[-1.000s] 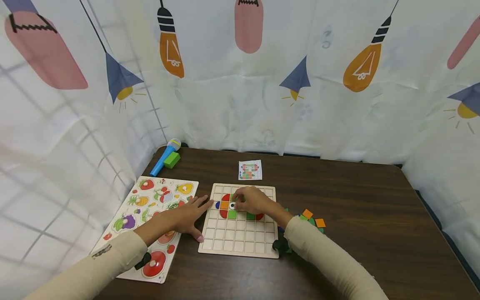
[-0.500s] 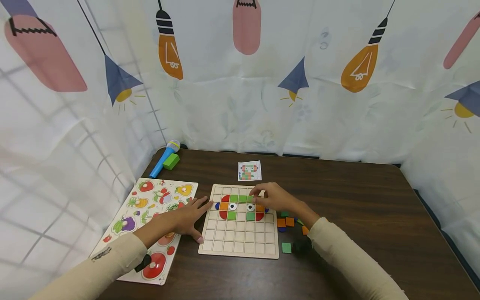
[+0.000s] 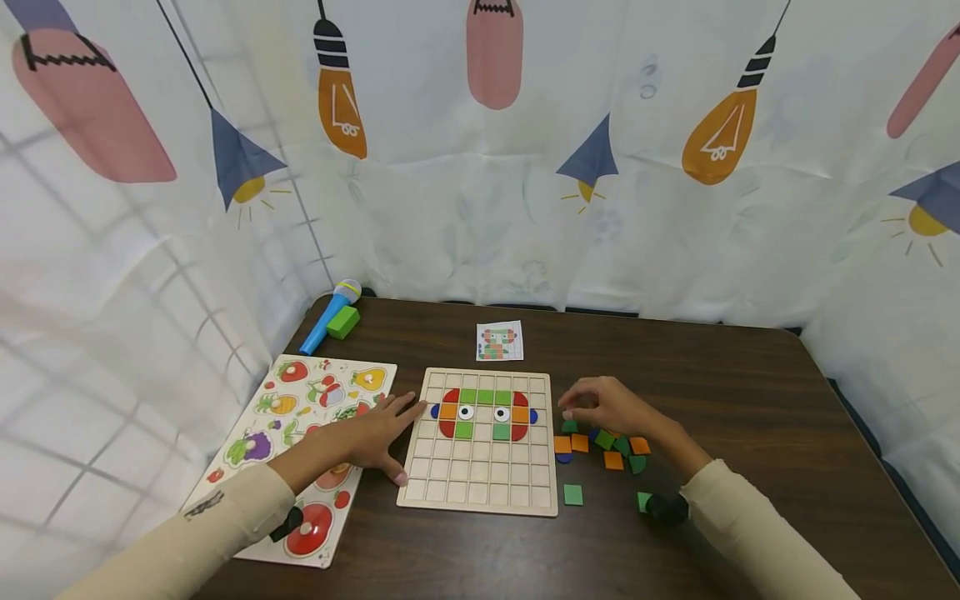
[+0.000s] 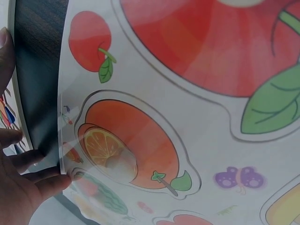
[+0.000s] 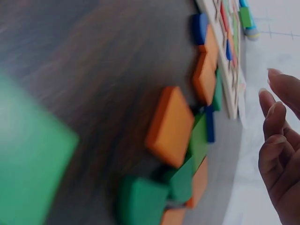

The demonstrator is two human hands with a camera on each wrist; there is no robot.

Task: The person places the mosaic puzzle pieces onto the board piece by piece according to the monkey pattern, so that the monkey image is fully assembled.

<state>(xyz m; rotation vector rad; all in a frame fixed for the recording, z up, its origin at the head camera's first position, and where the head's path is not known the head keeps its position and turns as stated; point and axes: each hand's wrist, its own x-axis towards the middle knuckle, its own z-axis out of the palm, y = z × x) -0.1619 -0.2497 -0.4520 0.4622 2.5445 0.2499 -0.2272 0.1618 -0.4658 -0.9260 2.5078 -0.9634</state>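
Wooden grid board (image 3: 477, 471) is lying flat mid-bench, its tile face filling only the upper rows. Just changed: the right hand (image 3: 611, 408) is leaving the face's upper right and is now hanging over the near-right loose tiles (image 3: 613, 460), so the top green row (image 3: 486, 397) is looking complete; the lower part is likely still pending, going by the small pattern card (image 3: 498, 342) lying beyond the board. Right fingers are bending loosely, holding nothing that I'm seeing; whether they're touching the nearest green tile (image 3: 570, 426), can't tell. Left hand (image 3: 378, 437) is spreading its fingers, gripping nothing, index and thumb meeting the board's left edge. Loose tiles are crowding and partly overlapping, possibly hampering a clean pick. Left, a fruit board (image 3: 281, 425) is lying under the forearm; behind it, a blue microphone (image 3: 327, 321) is resting beside a green block (image 3: 343, 322).
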